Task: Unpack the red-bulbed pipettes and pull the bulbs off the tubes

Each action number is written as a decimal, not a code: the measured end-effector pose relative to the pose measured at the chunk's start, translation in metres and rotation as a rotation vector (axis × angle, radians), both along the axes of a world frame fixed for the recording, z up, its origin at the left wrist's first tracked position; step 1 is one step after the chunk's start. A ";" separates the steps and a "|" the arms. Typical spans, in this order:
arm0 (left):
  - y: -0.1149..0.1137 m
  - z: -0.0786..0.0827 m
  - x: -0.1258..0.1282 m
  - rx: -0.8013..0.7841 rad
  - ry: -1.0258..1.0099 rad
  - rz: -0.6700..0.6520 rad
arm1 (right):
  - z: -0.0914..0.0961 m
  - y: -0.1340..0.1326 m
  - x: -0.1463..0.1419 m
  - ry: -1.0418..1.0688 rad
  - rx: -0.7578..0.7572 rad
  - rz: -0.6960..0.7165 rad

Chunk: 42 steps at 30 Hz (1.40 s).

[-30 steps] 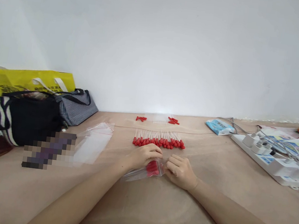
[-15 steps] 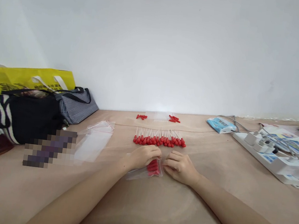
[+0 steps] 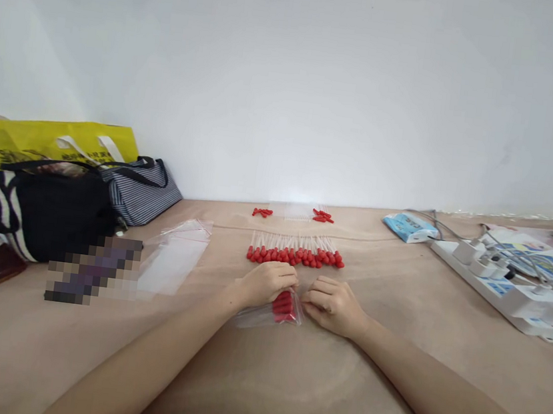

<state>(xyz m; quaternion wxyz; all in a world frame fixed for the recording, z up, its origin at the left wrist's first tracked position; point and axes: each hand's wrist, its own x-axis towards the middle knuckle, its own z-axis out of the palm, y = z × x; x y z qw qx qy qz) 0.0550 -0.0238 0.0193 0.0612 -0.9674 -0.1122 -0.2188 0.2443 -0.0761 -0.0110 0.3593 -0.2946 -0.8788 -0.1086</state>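
A clear plastic bag [image 3: 263, 318] with red pieces [image 3: 284, 306] inside lies flat on the table in front of me. My left hand [image 3: 270, 283] covers the bag's upper part, its fingers curled down and closed on it. At the bag's right edge is my right hand [image 3: 332, 305], fingers bent together in a pinch on the edge; the fingertips are partly hidden. Just beyond both hands runs a row of white sticks with red bulb-shaped ends [image 3: 295, 255], the red ends facing me.
Farther back lie small red pieces [image 3: 262, 213] and more red-ended sticks [image 3: 323, 216]. Flat clear bags [image 3: 177, 258] are on the left, near a black bag [image 3: 61, 217] and a striped bag [image 3: 142, 190]. On the right are a blue packet [image 3: 409, 228] and a power strip [image 3: 498, 288].
Both hands stay at the plastic bag with almost the same grip. The red pieces inside have shifted slightly, and the whole view has moved a little.
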 end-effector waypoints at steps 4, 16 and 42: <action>0.000 -0.001 0.000 -0.004 0.023 0.001 | 0.000 0.000 -0.001 -0.004 0.008 0.023; 0.002 -0.006 -0.003 -0.208 0.009 -0.001 | 0.000 0.000 -0.003 0.017 0.009 0.026; 0.002 -0.005 -0.002 -0.136 -0.010 -0.009 | -0.001 0.001 -0.005 -0.023 -0.020 0.003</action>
